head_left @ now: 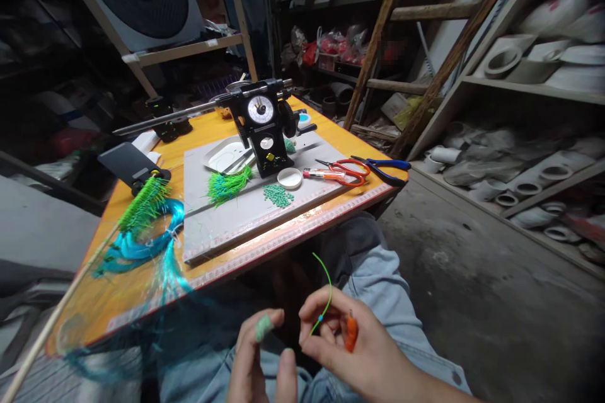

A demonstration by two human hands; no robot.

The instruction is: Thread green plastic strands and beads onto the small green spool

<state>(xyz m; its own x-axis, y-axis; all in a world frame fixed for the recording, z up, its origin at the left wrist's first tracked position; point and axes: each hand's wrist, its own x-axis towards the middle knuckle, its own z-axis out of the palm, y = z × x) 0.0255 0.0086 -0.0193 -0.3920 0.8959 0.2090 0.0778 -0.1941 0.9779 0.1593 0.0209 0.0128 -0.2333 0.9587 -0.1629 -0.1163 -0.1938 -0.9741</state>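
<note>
My right hand [352,340] pinches a short bright green cord [328,278] between thumb and forefinger. A small blue bead or knot [321,318] sits partway along it, and the cord's free end curves upward. Tucked against that palm is a small orange-handled tool [350,334] with a short metal tip. To the left, my left hand [262,352] has thumb and fingers apart with nothing visible between them. Pale green tape [263,327] wraps one of its fingers. Both hands are over my lap, below the table edge.
On the orange table [326,116] a grey board [208,242] bears a black cranked device [265,132], green bristle strands [229,186], green beads [278,196], a white cap [290,178], red-handled scissors [352,171] and blue pliers [385,169]. Blue strands [174,220] hang over the front edge.
</note>
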